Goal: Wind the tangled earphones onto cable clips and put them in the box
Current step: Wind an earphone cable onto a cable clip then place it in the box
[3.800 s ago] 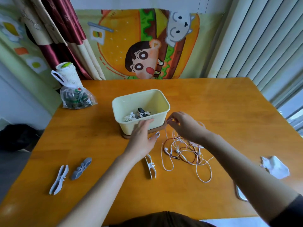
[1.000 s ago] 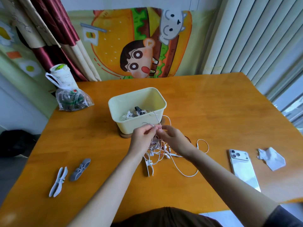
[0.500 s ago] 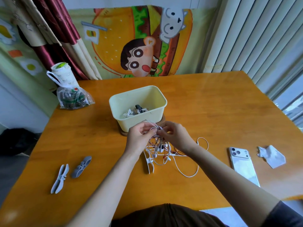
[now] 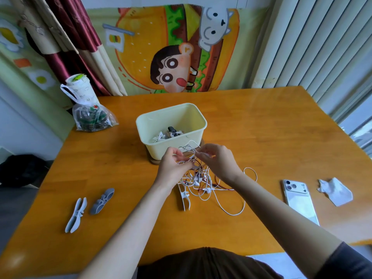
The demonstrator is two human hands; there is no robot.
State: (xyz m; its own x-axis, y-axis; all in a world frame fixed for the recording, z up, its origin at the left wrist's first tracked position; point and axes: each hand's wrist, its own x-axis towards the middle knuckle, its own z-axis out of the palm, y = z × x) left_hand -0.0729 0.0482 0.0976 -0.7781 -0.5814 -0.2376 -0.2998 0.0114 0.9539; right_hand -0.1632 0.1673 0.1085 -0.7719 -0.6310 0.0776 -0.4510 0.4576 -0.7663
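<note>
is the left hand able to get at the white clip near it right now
Probably yes: the white clip lies right by the left hand, nothing blocking. That hand pinches the earphones, though, and their cords cross the clip's top end.

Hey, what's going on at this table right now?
A person is working at the earphone tangle with both hands. The left hand and right hand each pinch cords, raised just in front of the box, while the rest trails on the table. A white clip lies by the tangle, unused, and a pale clip and a grey clip lie off to the left. The box holds other earphones.
</note>
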